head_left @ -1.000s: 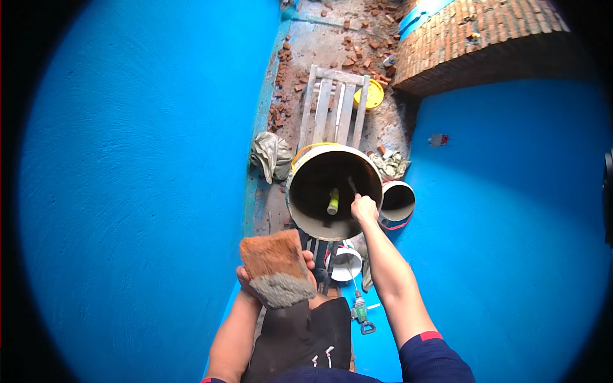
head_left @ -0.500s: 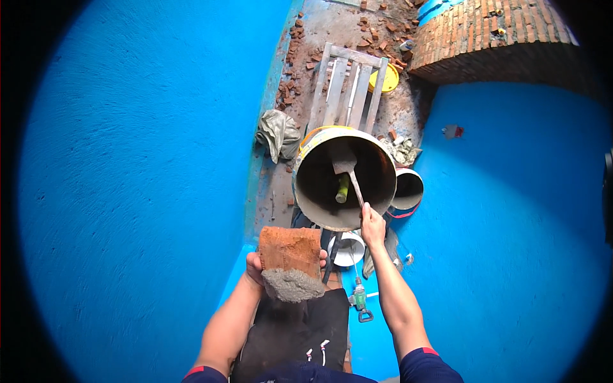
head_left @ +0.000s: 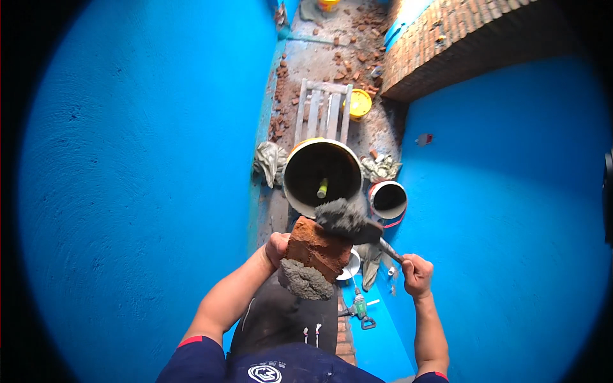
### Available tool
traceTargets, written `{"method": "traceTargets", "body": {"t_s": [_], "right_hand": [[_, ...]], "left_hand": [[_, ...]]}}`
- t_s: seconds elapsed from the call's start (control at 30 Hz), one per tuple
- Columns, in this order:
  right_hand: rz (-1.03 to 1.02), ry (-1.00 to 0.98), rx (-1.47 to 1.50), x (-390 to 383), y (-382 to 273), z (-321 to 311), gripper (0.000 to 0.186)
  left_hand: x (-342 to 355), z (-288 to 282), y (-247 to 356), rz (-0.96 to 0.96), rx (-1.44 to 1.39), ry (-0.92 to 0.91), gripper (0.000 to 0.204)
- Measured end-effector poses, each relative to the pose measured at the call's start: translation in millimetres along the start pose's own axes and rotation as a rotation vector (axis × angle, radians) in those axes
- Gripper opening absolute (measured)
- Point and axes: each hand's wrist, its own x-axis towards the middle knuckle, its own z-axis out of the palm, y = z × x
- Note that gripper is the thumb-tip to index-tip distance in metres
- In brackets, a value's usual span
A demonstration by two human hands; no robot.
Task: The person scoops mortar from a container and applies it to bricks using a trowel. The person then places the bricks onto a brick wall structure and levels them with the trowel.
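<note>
My left hand (head_left: 278, 247) grips an orange-red brick (head_left: 313, 246) by its left side and holds it in front of my body. Grey mortar (head_left: 305, 281) clings to the brick's near end. My right hand (head_left: 418, 274) is closed round the handle of a trowel (head_left: 369, 233). A lump of wet mortar sits on the blade, which is over the brick's far right edge; whether they touch I cannot tell. Just beyond stands a large bucket (head_left: 288, 185), dark inside, with a yellow-green stick-like piece (head_left: 322, 187) in it.
A slatted wooden rack (head_left: 313, 115) lies behind the bucket, beside a yellow-lidded pail (head_left: 361, 103). To the right stands a smaller bucket (head_left: 403, 214). A green power tool (head_left: 361, 307) lies below. Blue walls (head_left: 159, 159) flank the space; brick rubble (head_left: 345, 67) litters the far floor.
The trowel has come out of the large bucket with mortar on it and moved near, to the brick. The brick has tilted and shifted slightly right; the view has shifted too.
</note>
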Motion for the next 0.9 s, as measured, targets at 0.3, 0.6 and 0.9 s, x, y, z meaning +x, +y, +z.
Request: {"method": "traceTargets", "body": {"t_s": [0.3,0.6,0.9], "right_hand": [[-0.337,0.139,-0.426,-43.9,-49.2,-90.3,0.031],[-0.4,0.186,-0.557,-49.5,-65.9,-124.5,0.032],[0.002,0.006,-0.038,2.4,-50.0,-50.3,0.019]], "left_hand": [[37.9,88.7,-20.7,-0.076,0.003,-0.324,0.104],[31.6,91.7,-15.0,0.032,0.042,-0.269,0.097],[27.2,45.3,7.1,0.02,0.118,-0.154,0.105]]}}
